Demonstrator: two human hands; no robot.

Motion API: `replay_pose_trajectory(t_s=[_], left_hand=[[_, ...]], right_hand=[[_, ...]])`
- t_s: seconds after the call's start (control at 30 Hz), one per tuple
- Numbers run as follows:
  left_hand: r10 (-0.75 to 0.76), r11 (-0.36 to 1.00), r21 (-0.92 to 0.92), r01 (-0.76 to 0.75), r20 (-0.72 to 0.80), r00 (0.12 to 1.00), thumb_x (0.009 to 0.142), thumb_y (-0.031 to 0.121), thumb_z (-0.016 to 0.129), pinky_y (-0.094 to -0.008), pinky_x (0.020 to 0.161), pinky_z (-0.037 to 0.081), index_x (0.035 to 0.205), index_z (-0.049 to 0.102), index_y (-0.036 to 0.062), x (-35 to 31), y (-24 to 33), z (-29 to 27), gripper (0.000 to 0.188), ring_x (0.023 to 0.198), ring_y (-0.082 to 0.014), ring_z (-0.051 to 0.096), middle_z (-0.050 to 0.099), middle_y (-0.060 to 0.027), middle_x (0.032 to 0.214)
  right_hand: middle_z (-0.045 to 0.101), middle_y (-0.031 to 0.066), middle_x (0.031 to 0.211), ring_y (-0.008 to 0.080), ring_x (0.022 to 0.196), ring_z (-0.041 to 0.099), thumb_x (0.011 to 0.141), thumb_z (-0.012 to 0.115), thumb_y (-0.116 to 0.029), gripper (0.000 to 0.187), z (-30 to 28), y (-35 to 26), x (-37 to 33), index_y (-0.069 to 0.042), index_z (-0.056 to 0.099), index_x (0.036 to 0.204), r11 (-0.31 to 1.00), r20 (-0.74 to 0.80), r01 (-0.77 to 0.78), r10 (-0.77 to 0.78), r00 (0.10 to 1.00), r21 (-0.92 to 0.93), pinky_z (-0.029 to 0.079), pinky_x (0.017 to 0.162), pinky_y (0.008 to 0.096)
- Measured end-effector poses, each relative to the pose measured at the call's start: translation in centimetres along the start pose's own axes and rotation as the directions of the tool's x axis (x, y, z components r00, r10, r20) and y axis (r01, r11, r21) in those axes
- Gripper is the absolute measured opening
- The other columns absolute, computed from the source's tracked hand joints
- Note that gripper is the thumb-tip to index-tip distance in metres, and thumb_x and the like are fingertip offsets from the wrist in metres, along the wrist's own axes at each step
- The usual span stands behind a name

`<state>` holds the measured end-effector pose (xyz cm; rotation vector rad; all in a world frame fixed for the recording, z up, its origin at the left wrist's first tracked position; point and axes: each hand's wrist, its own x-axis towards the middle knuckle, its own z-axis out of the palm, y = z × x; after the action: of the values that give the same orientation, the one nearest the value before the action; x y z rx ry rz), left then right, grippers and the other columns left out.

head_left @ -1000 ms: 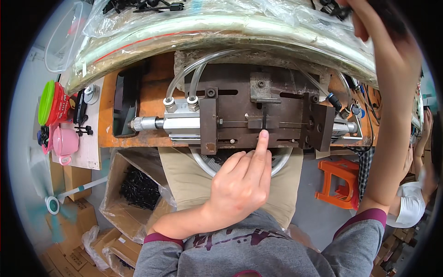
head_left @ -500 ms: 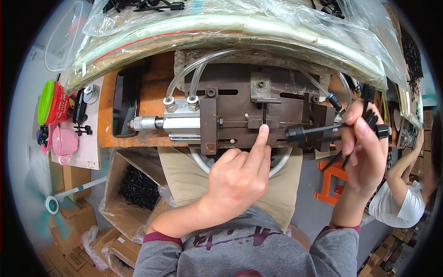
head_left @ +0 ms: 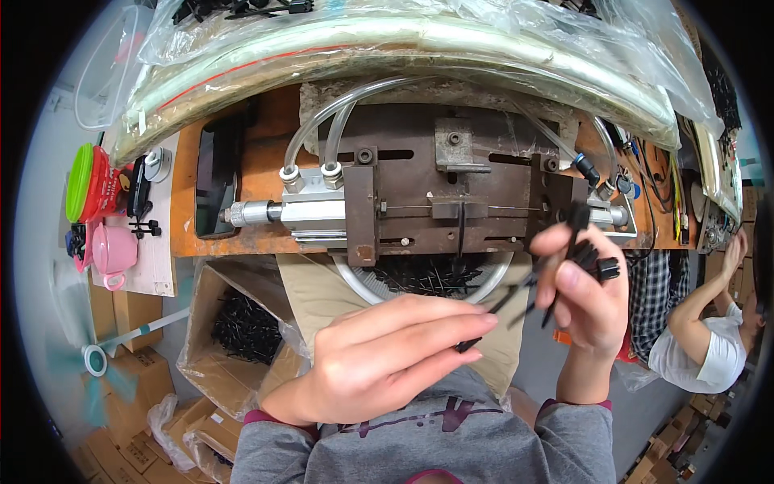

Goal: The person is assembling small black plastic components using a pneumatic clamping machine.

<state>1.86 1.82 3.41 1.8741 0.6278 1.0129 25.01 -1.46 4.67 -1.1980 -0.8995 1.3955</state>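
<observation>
My left hand [head_left: 395,355] is in front of the bench with its fingers stretched together, pinching a thin black plastic stick [head_left: 504,302] at the fingertips. To its right, my right hand [head_left: 592,294] is closed around several black plastic sticks with thick knobbed ends [head_left: 605,269]; the fingers partly hide them. Beyond both hands sits a brown metal fixture [head_left: 419,177]. A slim black stick [head_left: 461,226] lies across its small central block [head_left: 447,210], pointing toward me, touched by neither hand.
A silver air cylinder [head_left: 314,214] with clear hoses is at the fixture's left. Below the front edge, a round white-rimmed basket [head_left: 355,284] holds black pieces. A carton [head_left: 197,323] of black parts stands lower left. A pink cup [head_left: 114,248] is far left; another person [head_left: 693,347] works at right.
My left index finger has left the stick at the fixture, and that hand has come back toward me, now pinching a stick. My right hand has moved left and nearer with its bunch.
</observation>
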Motion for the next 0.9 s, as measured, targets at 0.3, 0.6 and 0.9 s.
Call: replay_pose_trajectory(t_s=[0.3,0.6,0.9], left_hand=[[0.117,0.839,0.54,-0.065,-0.062,0.991,0.067,-0.001,0.079,-0.0274,0.066,0.054,0.098,0.071,-0.004,-0.8,-4.3,3.3,0.032,0.073,-0.021,0.067,0.066,-0.0201,0.122],[0.122,0.67,0.735,-0.106,0.031,0.992,0.069,0.006,0.078,-0.0253,0.058,0.047,0.096,0.073,0.0008,0.2,-4.3,3.6,0.028,0.062,-0.0138,0.064,0.069,-0.0126,0.119],[0.021,0.874,0.485,-0.023,0.009,1.0,0.069,0.008,0.083,-0.0266,0.061,0.052,0.102,0.072,0.0003,0.3,-3.8,2.6,0.036,0.069,-0.0169,0.068,0.07,-0.0136,0.117]], right_hand=[[0.07,0.0195,0.096,0.0205,0.072,0.07,0.089,0.062,0.006,0.02,0.8,1.8,-0.9,0.009,0.065,0.109,0.838,-0.17,0.39,-0.478,0.862,-0.381,0.056,0.069,0.0283],[0.072,0.0177,0.1,0.0268,0.082,0.072,0.076,0.077,0.002,0.025,1.0,2.4,-1.0,0.001,0.071,0.099,0.274,0.18,0.553,-0.756,0.63,-0.787,0.057,0.066,0.0313],[0.07,0.0152,0.101,0.0251,0.075,0.068,0.066,0.073,-0.007,0.031,0.3,3.5,-0.7,0.001,0.075,0.095,-0.014,0.362,0.541,-0.759,0.542,-0.841,0.056,0.063,0.0318]])
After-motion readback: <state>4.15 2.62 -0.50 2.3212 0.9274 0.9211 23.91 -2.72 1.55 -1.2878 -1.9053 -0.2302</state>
